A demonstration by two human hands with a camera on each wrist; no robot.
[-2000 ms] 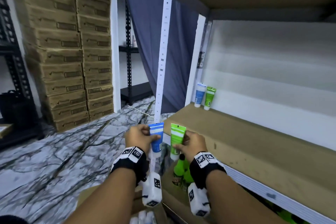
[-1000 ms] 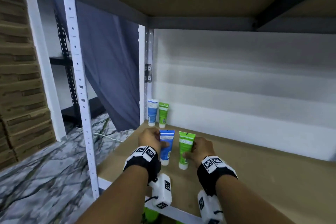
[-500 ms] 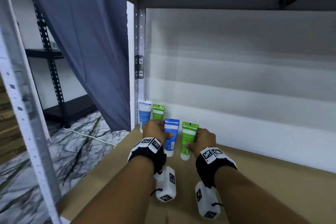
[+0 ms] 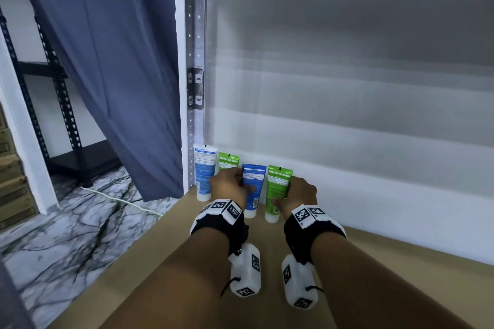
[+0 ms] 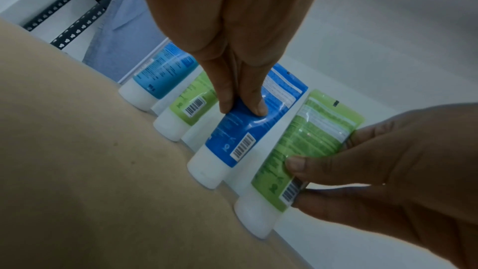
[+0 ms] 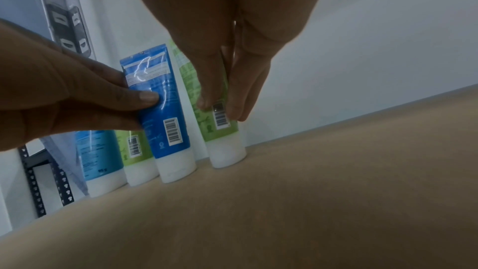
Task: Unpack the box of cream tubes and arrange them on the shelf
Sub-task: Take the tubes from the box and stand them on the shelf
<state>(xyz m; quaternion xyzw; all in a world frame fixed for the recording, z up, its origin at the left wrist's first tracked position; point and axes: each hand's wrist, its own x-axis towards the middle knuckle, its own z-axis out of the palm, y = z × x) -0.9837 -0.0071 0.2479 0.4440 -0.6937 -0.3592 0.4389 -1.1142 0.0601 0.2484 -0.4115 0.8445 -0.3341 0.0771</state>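
Note:
My left hand (image 4: 232,186) pinches a dark blue cream tube (image 4: 254,184) that stands cap-down on the brown shelf board (image 4: 401,288). My right hand (image 4: 296,193) pinches a green tube (image 4: 277,187) upright just to its right. In the left wrist view the blue tube (image 5: 248,130) and green tube (image 5: 305,144) both have their white caps on the board near the white back wall. A lighter blue tube (image 4: 204,171) and another green tube (image 4: 227,161) stand at the back left corner. The right wrist view shows the held blue tube (image 6: 160,105) and green tube (image 6: 212,114).
A perforated white shelf post (image 4: 196,75) rises at the back left corner, with a grey-blue curtain (image 4: 107,61) hanging beside it. The shelf's white back wall (image 4: 347,115) runs to the right. A marble-pattern floor (image 4: 66,222) and a black rack (image 4: 53,88) lie left.
Both hands carried the blue and green tubes up from the box, over the shelf edge and back toward the wall. The tubes now stand cap-down beside the two earlier ones.

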